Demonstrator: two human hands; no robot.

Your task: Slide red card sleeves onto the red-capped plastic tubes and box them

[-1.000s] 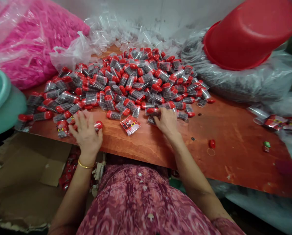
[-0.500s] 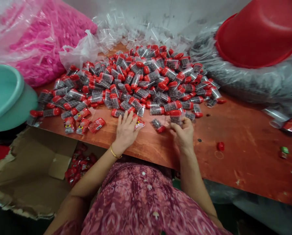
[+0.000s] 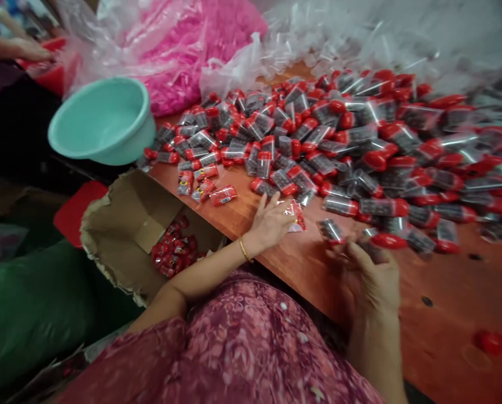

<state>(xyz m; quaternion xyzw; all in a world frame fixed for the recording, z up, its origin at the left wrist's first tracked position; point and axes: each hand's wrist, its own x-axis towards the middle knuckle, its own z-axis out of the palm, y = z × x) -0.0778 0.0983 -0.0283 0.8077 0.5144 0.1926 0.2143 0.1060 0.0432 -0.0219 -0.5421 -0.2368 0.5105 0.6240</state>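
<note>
A large pile of clear tubes with red caps and dark contents (image 3: 318,134) covers the table. My left hand (image 3: 271,221), with a gold bangle at the wrist, lies with fingers spread at the pile's front edge, touching a small red printed packet (image 3: 295,216). To its left are several more red packets (image 3: 223,194) on the tabletop. My right hand (image 3: 372,272) is blurred and curled beside a red-capped tube; whether its fingers grip anything is unclear. A single tube (image 3: 331,231) lies between my hands.
Red-brown table (image 3: 436,348) has a loose red cap (image 3: 489,341) at right. Back left are a teal basin (image 3: 103,120) and a bag of pink pieces (image 3: 183,50). Below sits a torn carton (image 3: 128,224) holding red packets. Another person's hand (image 3: 32,49) is at a red container, top left.
The view has swung left, bringing the other person's hand and more of the basin and carton into sight. My left hand still rests by the packet; the red bucket has left the view.
</note>
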